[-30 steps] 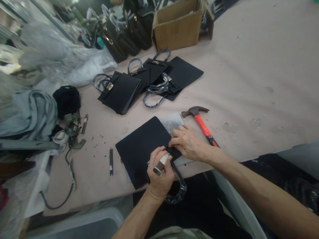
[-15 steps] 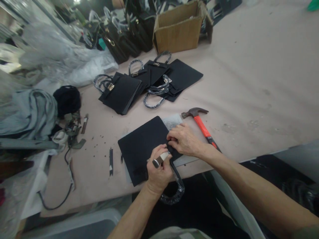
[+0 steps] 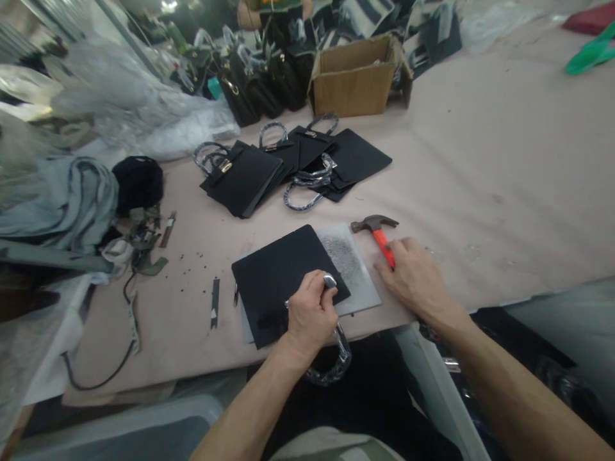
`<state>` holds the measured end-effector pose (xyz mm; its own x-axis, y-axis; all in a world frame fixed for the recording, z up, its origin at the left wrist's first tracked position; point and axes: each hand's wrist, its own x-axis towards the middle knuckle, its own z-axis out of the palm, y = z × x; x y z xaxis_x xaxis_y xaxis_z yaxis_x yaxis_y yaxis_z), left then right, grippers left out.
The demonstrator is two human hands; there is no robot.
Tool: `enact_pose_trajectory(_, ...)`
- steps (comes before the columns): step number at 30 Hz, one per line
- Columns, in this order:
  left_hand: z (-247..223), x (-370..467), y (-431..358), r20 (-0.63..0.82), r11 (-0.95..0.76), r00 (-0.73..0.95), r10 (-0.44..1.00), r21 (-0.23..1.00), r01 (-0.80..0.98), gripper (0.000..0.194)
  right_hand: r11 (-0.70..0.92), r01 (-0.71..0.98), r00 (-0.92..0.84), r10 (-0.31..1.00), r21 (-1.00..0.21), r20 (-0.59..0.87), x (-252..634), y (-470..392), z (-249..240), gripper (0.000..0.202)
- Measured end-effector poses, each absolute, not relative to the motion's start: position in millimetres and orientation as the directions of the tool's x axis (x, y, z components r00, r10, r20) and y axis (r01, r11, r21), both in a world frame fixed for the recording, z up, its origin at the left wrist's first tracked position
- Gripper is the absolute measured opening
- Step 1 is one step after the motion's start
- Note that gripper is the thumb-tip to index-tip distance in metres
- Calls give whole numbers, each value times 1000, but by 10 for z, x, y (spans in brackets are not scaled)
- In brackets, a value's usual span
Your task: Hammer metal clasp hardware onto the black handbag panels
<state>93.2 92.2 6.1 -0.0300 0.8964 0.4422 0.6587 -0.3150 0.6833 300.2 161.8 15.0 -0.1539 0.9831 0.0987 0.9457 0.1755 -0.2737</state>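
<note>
Black and flat, a bag panel (image 3: 283, 278) is laid at the near edge of the table (image 3: 504, 160), over a grey plate (image 3: 358, 275) that shows to its right. A plastic-wrapped handle (image 3: 336, 362) is seen hanging from the panel's near corner, past the table edge. The left hand (image 3: 310, 314) is clenched around a small metal punch (image 3: 329, 280), which is held on end against the panel's near right corner. Just to the right, the right hand (image 3: 416, 278) is laid over the red grip of a hammer (image 3: 377, 229); whether it is closed around the grip cannot be told. The hammer's dark head points away, just beyond the plate. Farther off, more black panels (image 3: 298, 163) with wrapped handles are spread in a loose pile. A cardboard box (image 3: 358, 80) stands beyond them, and finished black bags (image 3: 259, 83) are lined up to its left.
</note>
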Motion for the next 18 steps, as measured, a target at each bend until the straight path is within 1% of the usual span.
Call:
enact_pose_trajectory(1,68,929,921,435,-313,-29,900,692,651,19,99,955,-100,995,-278,9,3093,1571,145,25)
enact_pose_trajectory(2,72,926,918,427,-309,-29,904,698,645,18,4,942,-37,995,-336,-93,3164,1533,140,24)
enact_pose_trajectory(3,75,922,915,419,-304,-30,908,704,642,17,-106,897,22,980,-428,-197,3215,1508,139,21)
enact_pose_trajectory(5,75,916,908,402,-291,-32,915,712,639,16,-313,725,74,921,-613,-383,3260,1495,158,16)
enact_pose_trajectory(6,73,913,905,397,-287,-33,917,715,638,15,-388,630,64,889,-673,-453,3263,1505,183,15)
enact_pose_trajectory(8,67,910,900,386,-279,-33,922,720,635,15,-467,511,1,840,-722,-542,3253,1527,277,15)
enact_pose_trajectory(11,61,911,896,374,-267,-40,927,729,630,14,-512,423,-76,802,-747,-593,3233,1473,548,14)
enact_pose_trajectory(13,62,914,894,365,-257,-48,930,737,625,15,-505,366,-76,821,-782,-566,3223,1341,806,18)
enact_pose_trajectory(14,65,916,893,364,-256,-50,930,739,624,15,-466,340,-68,854,-817,-516,3219,1252,946,24)
enact_pose_trajectory(15,68,916,892,365,-257,-50,930,738,624,15,-393,324,-47,902,-861,-429,3216,1154,1085,30)
enact_pose_trajectory(16,73,916,891,368,-259,-49,929,737,624,15,-281,333,-19,952,-900,-305,3213,1055,1212,35)
enact_pose_trajectory(17,76,916,890,371,-260,-49,927,735,626,15,-142,383,0,988,-913,-153,3209,960,1321,39)
enact_pose_trajectory(18,79,914,889,374,-262,-49,926,733,628,15,8,468,-8,1000,-883,5,3205,876,1406,39)
